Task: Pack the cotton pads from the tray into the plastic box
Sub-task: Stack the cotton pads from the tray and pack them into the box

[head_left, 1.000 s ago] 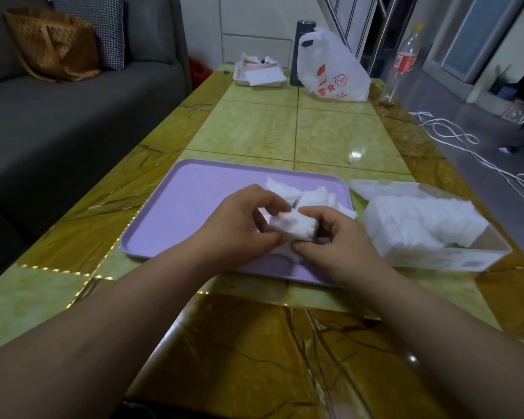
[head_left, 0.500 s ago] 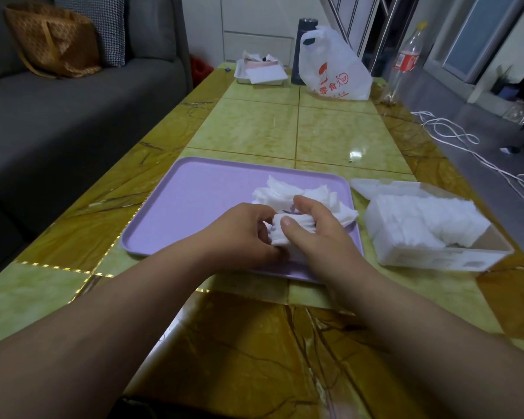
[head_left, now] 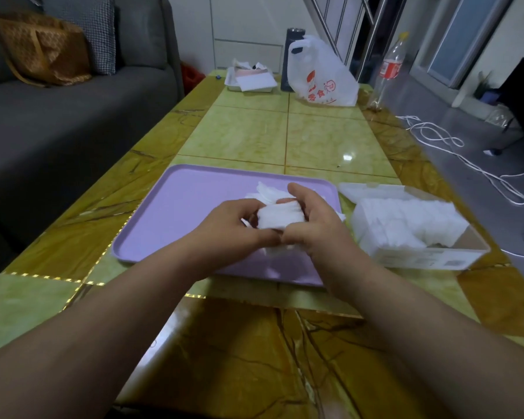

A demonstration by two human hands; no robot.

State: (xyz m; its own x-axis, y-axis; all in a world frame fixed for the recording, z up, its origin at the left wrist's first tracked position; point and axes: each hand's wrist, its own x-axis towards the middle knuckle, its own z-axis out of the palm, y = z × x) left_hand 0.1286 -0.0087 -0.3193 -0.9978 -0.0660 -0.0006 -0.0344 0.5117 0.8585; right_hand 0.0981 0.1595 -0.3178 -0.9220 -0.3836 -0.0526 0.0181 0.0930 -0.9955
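Observation:
A lilac tray lies on the table in front of me. Over its right half, my left hand and my right hand grip a white stack of cotton pads between them, fingers curled round its ends. More loose cotton pads lie on the tray just behind the hands. Right of the tray stands the clear plastic box, open, with rows of white pads filling most of it; its near right end shows a gap.
The green-and-brown marble table runs away from me. At its far end stand a white plastic bag, a dark flask, a small white tray with papers and a bottle. A grey sofa runs along the left; white cables lie on the floor right.
Both hands have gathered the pads into a tighter stack and lifted it slightly off the tray. The right hand's fingers now wrap over the stack's top.

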